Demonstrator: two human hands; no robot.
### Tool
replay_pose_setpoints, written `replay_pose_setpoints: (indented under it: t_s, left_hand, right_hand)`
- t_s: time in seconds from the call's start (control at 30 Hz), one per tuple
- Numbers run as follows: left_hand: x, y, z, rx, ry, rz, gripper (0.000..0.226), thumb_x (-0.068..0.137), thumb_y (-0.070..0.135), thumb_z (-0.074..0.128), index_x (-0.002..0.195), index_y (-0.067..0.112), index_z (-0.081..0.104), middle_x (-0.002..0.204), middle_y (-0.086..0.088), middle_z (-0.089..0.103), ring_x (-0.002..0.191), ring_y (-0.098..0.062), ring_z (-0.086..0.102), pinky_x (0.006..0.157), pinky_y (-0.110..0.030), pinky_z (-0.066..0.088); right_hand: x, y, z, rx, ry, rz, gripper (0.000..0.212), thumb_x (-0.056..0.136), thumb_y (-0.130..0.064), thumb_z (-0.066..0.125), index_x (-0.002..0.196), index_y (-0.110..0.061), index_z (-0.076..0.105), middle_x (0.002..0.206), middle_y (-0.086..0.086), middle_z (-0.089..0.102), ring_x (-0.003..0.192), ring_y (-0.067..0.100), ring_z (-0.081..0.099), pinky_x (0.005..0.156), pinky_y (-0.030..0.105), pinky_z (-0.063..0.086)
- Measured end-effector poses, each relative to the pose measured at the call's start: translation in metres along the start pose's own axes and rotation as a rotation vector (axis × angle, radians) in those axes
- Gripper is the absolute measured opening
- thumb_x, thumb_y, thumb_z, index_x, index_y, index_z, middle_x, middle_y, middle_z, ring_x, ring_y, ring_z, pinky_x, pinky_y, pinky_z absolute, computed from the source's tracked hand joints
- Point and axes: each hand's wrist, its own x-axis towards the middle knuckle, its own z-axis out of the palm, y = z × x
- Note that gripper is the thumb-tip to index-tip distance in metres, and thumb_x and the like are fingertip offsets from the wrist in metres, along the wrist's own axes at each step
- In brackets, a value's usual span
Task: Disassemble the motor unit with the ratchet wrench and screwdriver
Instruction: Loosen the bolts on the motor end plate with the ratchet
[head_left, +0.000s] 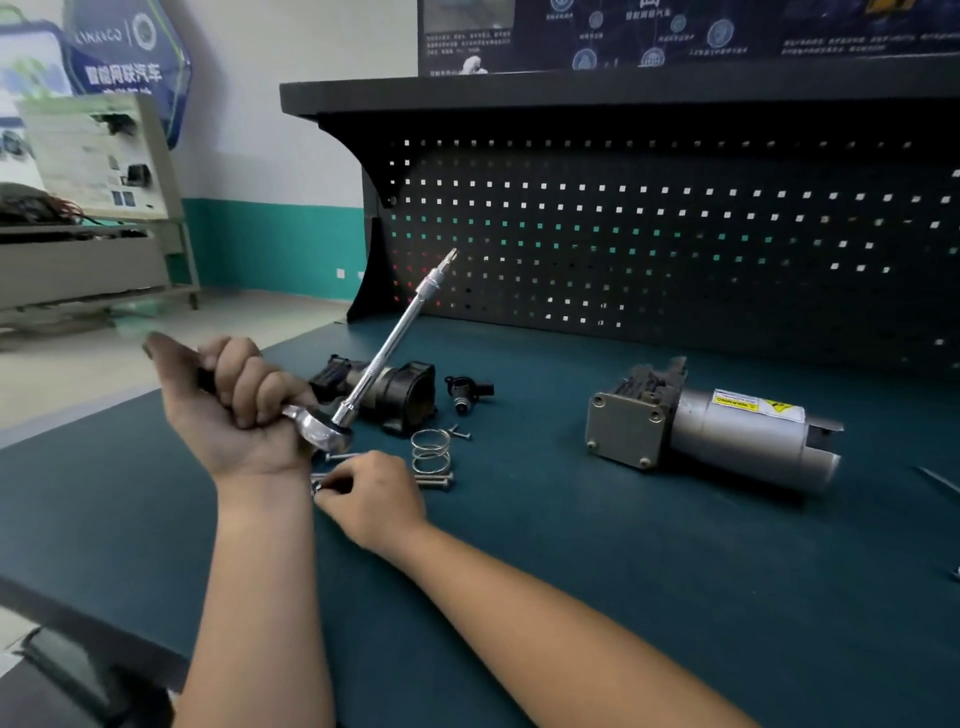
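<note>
Motor unit (727, 436) lies on its side on the green bench mat (571, 597), R of centre, well apart from both hands. Long axis runs L-R, R end a bit nearer the camera. Square grey end plate w/ corner bolts faces L; notched round end points R. Black connector block sits on top at the plate end, and the yellow warning label (756, 408) is on the upper side of the can.

L hand (244, 410) is palm up, with all fingers wrapped tight round the black handle of the ratchet wrench (324, 431). Wrench head is just above the mat. Extension bar (400, 332) rises from it, tilted up and to the R, bit tip (451, 257) up in front of the pegboard (675, 234).

R hand (374, 499) is knuckles up, low on the mat just below the wrench head. Its fingers are curled, tips pinching a small shiny fastener (318, 487); exact type cannot be told.

Loose parts lie straight on the mat:
- black housing (410, 389) behind the ext bar
- small black fitting (465, 392) just R of it
- coil spring (430, 449) upright
- long bolts (439, 480) touching the spring base
- small screws (460, 432) beside the spring
</note>
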Motion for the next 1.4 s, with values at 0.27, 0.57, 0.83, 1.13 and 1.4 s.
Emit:
replay_pose_setpoints:
  t_s: [0.27,0.57,0.83,1.13,1.4]
  left_hand:
    - [-0.001,-0.004,0.003,0.01,0.063,0.13,0.06,0.093,0.048,0.041,0.051,0.005,0.039,0.033,-0.009,0.033,0.031,-0.009,0.014,0.036,-0.009,0.008]
    - [0.002,-0.08,0.005,1.033,0.18,-0.056,0.05,0.077,0.053,0.037,0.042,0.019,0.04,0.032,0.009,0.019,0.029,-0.009,0.004,0.029,-0.01,0.01]
    - [-0.024,-0.161,-0.036,1.266,0.23,-0.13,0.042,0.067,0.051,0.054,0.052,0.019,0.031,0.036,0.006,0.025,0.027,-0.006,0.018,0.036,-0.008,0.018]
    - [-0.02,-0.173,-0.05,1.305,0.278,-0.17,0.05,0.078,0.047,0.063,0.043,0.025,0.035,0.037,0.007,0.026,0.028,-0.007,0.019,0.036,-0.01,0.018]
    - [-0.019,-0.162,-0.047,1.364,0.11,-0.204,0.047,0.073,0.043,0.067,0.051,0.018,0.033,0.038,0.008,0.027,0.031,-0.005,0.021,0.037,-0.012,0.019]
  right_hand:
    - [-0.003,0.007,-0.004,-0.025,-0.026,-0.019,0.029,0.084,-0.02,0.062,0.106,-0.002,0.067,0.103,0.019,0.064,0.1,0.029,0.053,0.082,0.029,0.036]
    - [-0.043,0.065,-0.107,1.327,0.419,0.719,0.033,0.099,-0.017,0.035,0.074,-0.005,0.052,0.066,0.009,0.056,0.056,0.017,0.055,0.05,0.02,0.043]
    - [-0.064,0.099,-0.154,1.427,0.492,0.83,0.024,0.098,-0.004,0.025,0.084,-0.001,0.045,0.123,0.028,0.054,0.119,0.038,0.052,0.082,0.037,0.042]
    - [-0.069,0.11,-0.171,1.215,0.294,0.84,0.019,0.098,0.0,0.029,0.084,0.0,0.042,0.099,0.025,0.062,0.098,0.038,0.063,0.076,0.037,0.048]
    - [-0.106,0.116,-0.239,-0.585,0.589,0.334,0.018,0.085,-0.024,0.054,0.091,-0.015,0.068,0.094,0.002,0.065,0.089,0.025,0.058,0.068,0.03,0.041]
